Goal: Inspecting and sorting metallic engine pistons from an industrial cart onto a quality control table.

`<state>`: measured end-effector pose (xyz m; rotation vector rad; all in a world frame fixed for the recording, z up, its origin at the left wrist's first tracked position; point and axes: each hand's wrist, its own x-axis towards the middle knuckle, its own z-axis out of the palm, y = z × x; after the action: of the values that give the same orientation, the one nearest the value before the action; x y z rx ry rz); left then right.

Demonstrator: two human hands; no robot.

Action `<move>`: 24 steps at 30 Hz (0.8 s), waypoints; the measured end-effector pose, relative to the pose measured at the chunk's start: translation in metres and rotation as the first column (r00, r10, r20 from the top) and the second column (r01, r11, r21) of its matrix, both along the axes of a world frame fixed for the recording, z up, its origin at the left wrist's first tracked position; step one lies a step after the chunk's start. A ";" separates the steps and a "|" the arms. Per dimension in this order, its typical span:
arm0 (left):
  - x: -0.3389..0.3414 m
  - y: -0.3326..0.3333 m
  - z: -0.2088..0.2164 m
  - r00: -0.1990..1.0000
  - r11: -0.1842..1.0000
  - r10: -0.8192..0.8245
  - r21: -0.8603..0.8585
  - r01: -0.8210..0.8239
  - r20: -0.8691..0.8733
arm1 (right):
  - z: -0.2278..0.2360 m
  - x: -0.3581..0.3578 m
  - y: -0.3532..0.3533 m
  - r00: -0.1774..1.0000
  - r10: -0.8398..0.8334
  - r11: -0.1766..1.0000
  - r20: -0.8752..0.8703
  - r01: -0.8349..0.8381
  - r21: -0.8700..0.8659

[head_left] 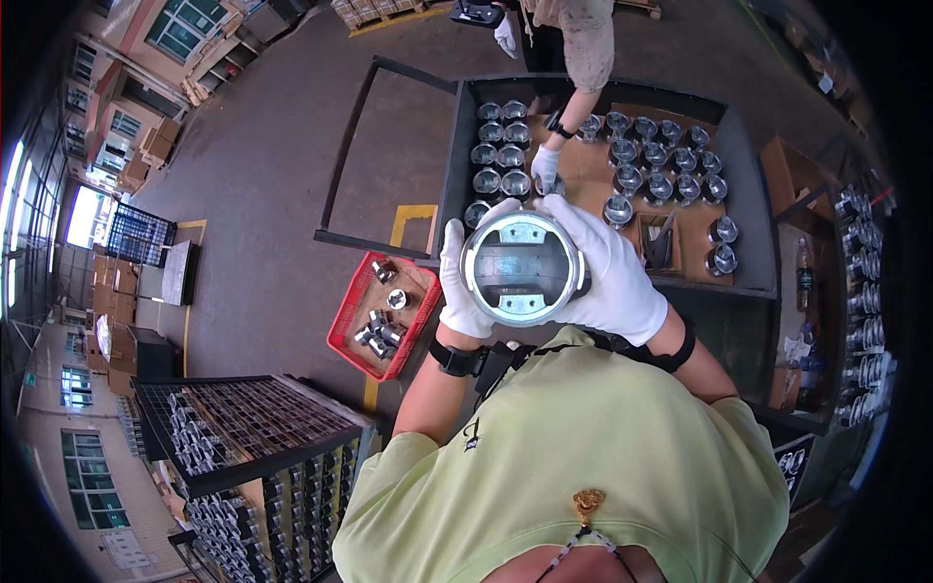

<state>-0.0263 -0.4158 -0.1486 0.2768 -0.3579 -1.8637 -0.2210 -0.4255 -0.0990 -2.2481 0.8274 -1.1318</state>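
Observation:
A silver engine piston [521, 267] is held up in front of my chest between both white-gloved hands, its round end facing up with two bright pads and a dark band across the middle. My left hand [457, 291] wraps round its left side, and my right hand [610, 277] grips the right side. Beyond it, on the cardboard-lined workbench [583, 189], several pistons [653, 157] stand in rows at left and right. Across the bench, a co-worker's gloved hand [545, 167] touches another piston [551, 185].
A red plastic crate [342, 321] with several loose pistons sits left of the bench. At lower left stands a dark rack [243, 466] filled with pistons. On the right, a shelf [785, 175] holds a bottle [805, 274], with more pistons [861, 282] beside it.

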 end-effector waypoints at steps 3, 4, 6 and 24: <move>-0.005 -0.003 0.001 0.999 0.999 0.045 -0.017 -0.045 -0.006 | 0.018 -0.009 -0.002 0.994 -0.105 0.949 -0.024 0.093 -0.300; -0.007 -0.002 0.001 0.993 0.995 0.101 0.002 -0.101 0.059 | 0.022 -0.010 -0.002 0.996 -0.092 0.936 -0.005 0.085 -0.343; -0.015 -0.005 0.007 0.949 0.972 0.234 -0.014 -0.236 0.211 | 0.028 -0.003 -0.003 0.993 -0.111 0.911 -0.049 0.082 -0.404; -0.015 0.001 0.049 0.672 0.434 0.498 -0.828 0.355 0.549 | -0.026 -0.032 -0.044 0.196 -0.422 0.641 0.885 -0.625 0.444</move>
<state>-0.0412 -0.4151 -0.0993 0.2724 -1.8661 -1.0714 -0.2534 -0.4695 -0.1252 -0.4366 0.3364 -1.4188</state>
